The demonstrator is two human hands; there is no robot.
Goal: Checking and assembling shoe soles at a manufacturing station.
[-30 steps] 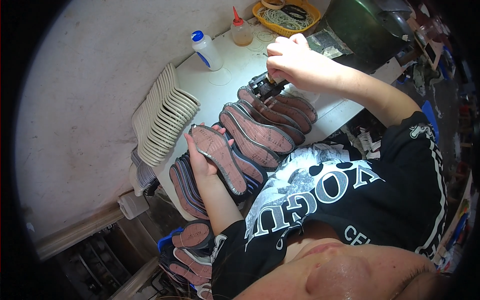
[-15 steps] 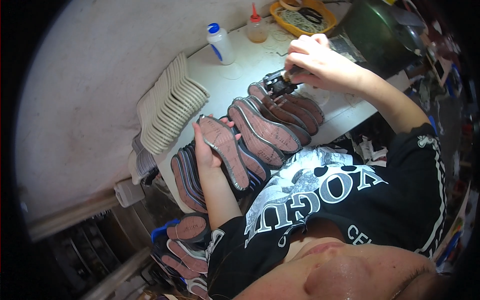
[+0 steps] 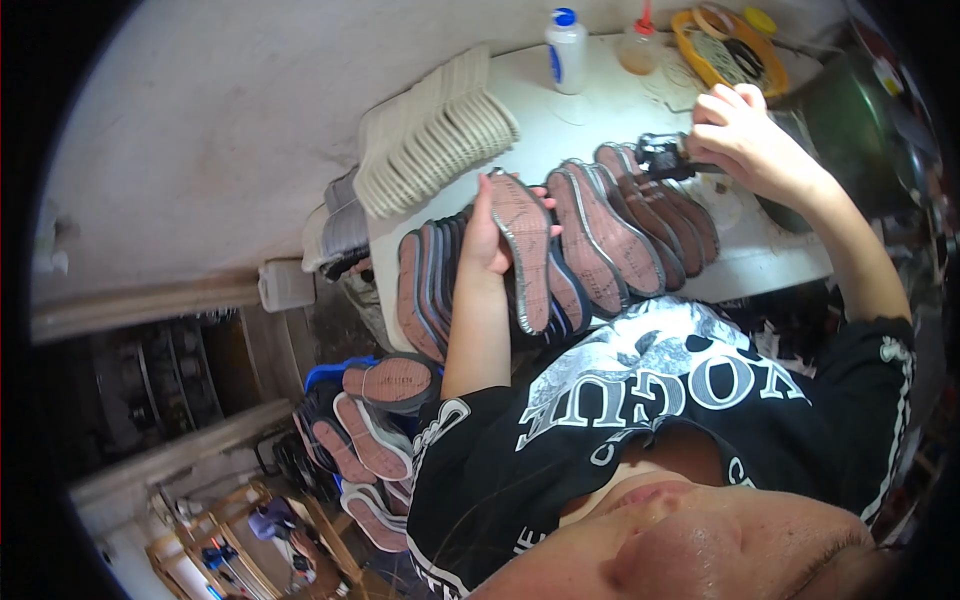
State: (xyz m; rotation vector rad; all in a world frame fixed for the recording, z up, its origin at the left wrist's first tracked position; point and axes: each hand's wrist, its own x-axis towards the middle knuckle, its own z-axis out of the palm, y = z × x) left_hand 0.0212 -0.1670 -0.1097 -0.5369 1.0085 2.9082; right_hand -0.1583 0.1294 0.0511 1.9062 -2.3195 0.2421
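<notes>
Between the two hands, on the white surface, a row of soles stands leaning on one another, pinkish faces showing, long axes running roughly away from the person and slanting a bit. Left hand grips one sole from underneath: thumb along its left edge, fingertips out past its right edge. That sole sits just left of the row, pinkish face up, dark edging all round. Its long axis runs mostly away from the person, tilted slightly: wider end points away and a little left, narrower end back toward the chest. Left of the left forearm, more soles packed upright, same general direction. Right hand is closed around a black tool, its head pointing left, by the far ends of the row's right-hand soles; can't tell if it touches them. Beyond the left hand, to the left, a stack of cream pieces. Beyond both hands: blue-capped bottle, red-tipped bottle. Just past the right hand, a yellow basket.
</notes>
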